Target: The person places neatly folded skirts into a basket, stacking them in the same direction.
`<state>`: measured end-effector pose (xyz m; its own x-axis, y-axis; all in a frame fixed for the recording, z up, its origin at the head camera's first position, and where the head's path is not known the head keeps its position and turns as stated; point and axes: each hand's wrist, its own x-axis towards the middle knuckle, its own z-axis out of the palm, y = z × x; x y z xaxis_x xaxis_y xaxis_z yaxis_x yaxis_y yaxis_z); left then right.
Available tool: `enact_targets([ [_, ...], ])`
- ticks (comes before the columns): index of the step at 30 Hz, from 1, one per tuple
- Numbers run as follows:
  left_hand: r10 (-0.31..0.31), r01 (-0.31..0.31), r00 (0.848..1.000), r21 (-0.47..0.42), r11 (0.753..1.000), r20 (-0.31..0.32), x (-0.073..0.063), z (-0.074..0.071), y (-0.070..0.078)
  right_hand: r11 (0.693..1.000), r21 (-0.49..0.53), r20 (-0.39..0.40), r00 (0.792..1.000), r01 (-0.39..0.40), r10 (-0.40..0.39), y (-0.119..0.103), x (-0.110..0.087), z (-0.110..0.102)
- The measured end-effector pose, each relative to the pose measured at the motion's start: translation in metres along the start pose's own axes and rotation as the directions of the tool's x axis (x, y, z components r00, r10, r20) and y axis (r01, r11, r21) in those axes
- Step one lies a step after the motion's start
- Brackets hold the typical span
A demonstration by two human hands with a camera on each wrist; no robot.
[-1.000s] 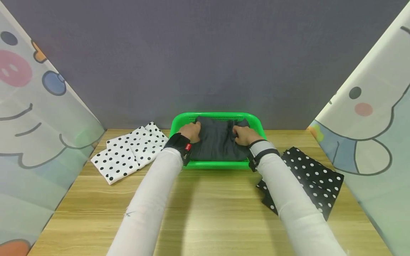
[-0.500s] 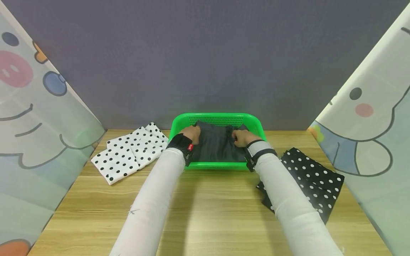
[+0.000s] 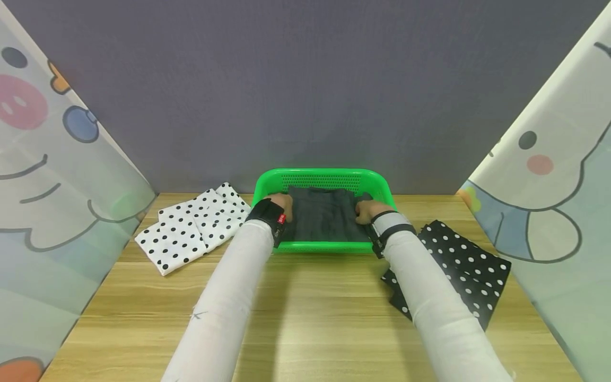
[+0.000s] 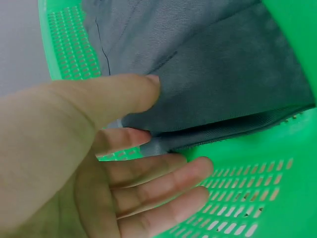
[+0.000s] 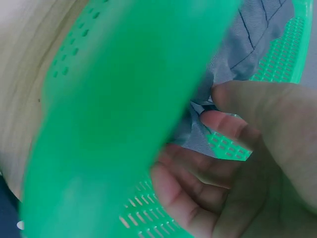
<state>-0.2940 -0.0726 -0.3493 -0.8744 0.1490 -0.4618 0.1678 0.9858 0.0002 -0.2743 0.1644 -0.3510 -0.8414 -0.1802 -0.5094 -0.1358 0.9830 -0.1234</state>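
A dark grey folded cloth [image 3: 322,215] with stitched seams lies in a green perforated plastic basket [image 3: 324,246]. At its left edge is my left hand [image 3: 282,206]. In the left wrist view, the thumb and index finger stand apart at the corner of the cloth [image 4: 223,74], and the other fingers extend loosely beside the basket wall. My right hand [image 3: 369,210] is inside the basket's right end. In the right wrist view, its thumb and index finger pinch a fold of the cloth [image 5: 237,47], while the other fingers curl below. The basket rim partly hides this grip.
White cloths with black dots [image 3: 191,228] lie left of the basket on the wooden table [image 3: 324,318]. Black cloths with white dots [image 3: 458,265] lie to the right, partly under the right sleeve. A grey wall [image 3: 305,79] stands right behind the basket.
The cloth has sunk lower in the basket, uncovering more of the back wall. My left hand has shifted slightly left and its fingers have loosened; my right hand has moved slightly right.
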Motion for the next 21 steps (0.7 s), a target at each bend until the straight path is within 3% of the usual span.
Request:
enact_targets([
  [5,-0.002,0.002,1.0,-0.004,1.0,0.005,-0.003,0.002,-0.003,1.0,0.005,0.001,1.0,0.006,-0.006,0.001,-0.001,0.004],
  [10,0.04,-0.039,0.999,0.014,0.999,-0.029,-0.012,0.001,-0.007,0.997,-0.014,-0.068,0.994,0.082,-0.082,0.005,-0.004,0.005],
  [15,0.066,-0.064,0.997,0.058,0.996,-0.027,-0.024,-0.003,-0.013,0.986,-0.051,-0.146,0.975,0.161,-0.166,0.008,-0.012,0.005],
  [21,0.119,-0.119,0.993,0.015,0.993,-0.024,-0.042,-0.009,-0.016,0.966,-0.064,-0.23,0.939,0.249,-0.257,0.012,-0.028,0.005],
])
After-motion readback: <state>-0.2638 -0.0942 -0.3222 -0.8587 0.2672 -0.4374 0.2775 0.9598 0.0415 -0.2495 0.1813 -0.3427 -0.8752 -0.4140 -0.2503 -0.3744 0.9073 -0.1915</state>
